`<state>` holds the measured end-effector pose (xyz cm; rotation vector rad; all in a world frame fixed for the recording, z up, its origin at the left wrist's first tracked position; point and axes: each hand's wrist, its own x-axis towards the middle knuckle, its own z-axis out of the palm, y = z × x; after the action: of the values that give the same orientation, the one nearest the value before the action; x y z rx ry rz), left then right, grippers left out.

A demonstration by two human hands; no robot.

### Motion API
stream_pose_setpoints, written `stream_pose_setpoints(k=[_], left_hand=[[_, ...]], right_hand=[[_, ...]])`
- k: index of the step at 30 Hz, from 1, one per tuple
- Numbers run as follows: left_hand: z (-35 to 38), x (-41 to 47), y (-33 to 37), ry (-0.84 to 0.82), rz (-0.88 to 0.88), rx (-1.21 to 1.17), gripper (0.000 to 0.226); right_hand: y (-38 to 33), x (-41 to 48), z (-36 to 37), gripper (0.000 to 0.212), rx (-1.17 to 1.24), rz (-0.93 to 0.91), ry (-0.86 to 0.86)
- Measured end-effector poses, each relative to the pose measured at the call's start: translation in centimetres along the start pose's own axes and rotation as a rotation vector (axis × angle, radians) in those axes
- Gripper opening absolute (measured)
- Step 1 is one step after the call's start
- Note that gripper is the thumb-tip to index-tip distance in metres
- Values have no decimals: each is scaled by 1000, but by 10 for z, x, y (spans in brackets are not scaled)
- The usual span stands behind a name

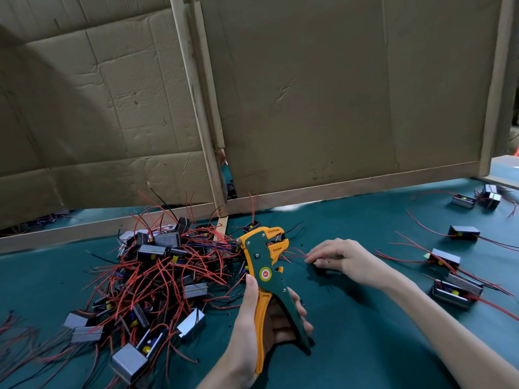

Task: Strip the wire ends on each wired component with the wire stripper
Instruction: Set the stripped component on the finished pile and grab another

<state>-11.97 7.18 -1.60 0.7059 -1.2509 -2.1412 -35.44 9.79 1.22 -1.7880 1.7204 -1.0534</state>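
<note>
My left hand (266,318) grips the handles of an orange and green wire stripper (266,256), held upright with its jaws at the top. My right hand (341,255) lies on the green table to the right of the jaws, fingers closed over a small black wired component (320,266) with a yellow part and red wires that run toward the jaws. A big tangled pile of wired components (157,276), grey metal cases with red and black wires, lies to the left of the stripper.
Several separate components (455,287) lie spread on the table (365,318) at the right, more at the far right back (477,199). Cardboard panels in wooden frames (337,108) stand along the table's back edge. Loose red wires (11,324) lie at the left edge.
</note>
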Motion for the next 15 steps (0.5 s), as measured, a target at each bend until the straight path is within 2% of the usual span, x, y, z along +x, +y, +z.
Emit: stream_pose_setpoints(k=[5,8,12,15], left_hand=[[3,-2,2,9,7,12,103],[4,-3,4,10,9,7,108],[7,-4,5,4,25,22,110],[7,-5,6,11,33,38,108]], right_hand=[[-3,0,8,17,-20,11,-71],[-5,0,11,16,49,34,-11],[-8,-1,12,31,65,20,10],[-8,-1,12,26,21,26,-6]])
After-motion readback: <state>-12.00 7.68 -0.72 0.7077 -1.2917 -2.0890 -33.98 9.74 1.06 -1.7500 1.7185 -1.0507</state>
